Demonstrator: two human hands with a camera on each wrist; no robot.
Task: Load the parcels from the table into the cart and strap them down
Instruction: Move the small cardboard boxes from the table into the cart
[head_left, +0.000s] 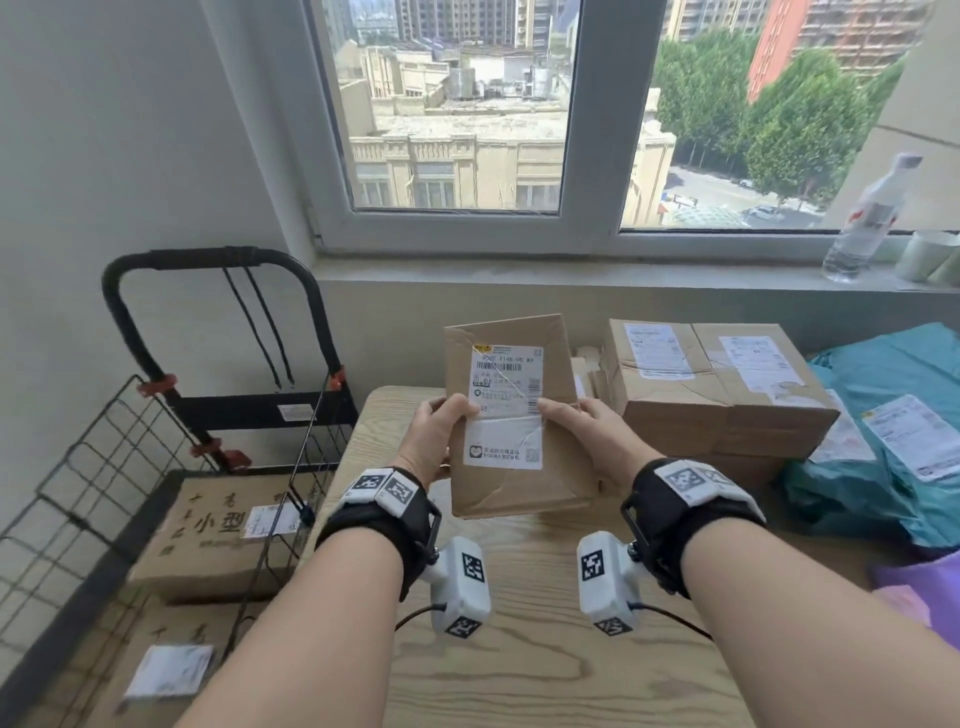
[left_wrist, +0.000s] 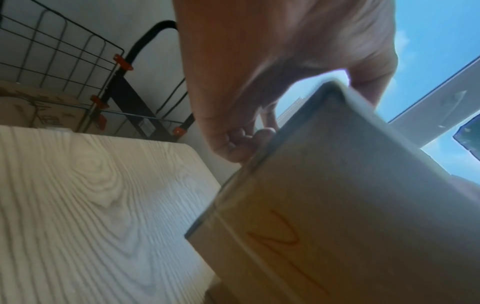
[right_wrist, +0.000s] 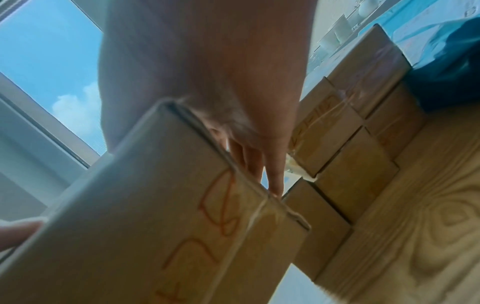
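Plainly, the held parcel (head_left: 511, 415) carried a white shipping label (head_left: 506, 382) with a barcode and a printed line reading roughly "Y02C 1146 00 A9", though the small print below it was too fine to read. On its underside, in the right wrist view, orange handwritten marks (right_wrist: 221, 214) showed, one shaped like an "8". Both hands gripped this flat cardboard parcel: the left hand (head_left: 434, 431) curled round its left edge with the thumb on the label face, and the right hand (head_left: 589, 434) held the right edge the same way, fingers behind. The parcel was tilted up, its lower edge just above the tabletop (head_left: 540, 639).

Left of the held parcel stood the cart (head_left: 171, 415), a black wire basket with a black handle, orange clips and two dark straps hanging from the handle. A brown box (head_left: 218, 540) printed with "小型" and bearing a white label lay in the cart, with another box (head_left: 156, 665) in front of it.

Right of the held parcel, two stacked brown boxes (head_left: 722, 395) with white labels sat on the tabletop, and beyond them teal plastic mailers (head_left: 893, 431). The tabletop was pale wood grain. Behind the parcel ran a window (head_left: 587, 119) with white frames over a grey sill, where a clear bottle (head_left: 862, 223) stood, with buildings and trees outside.
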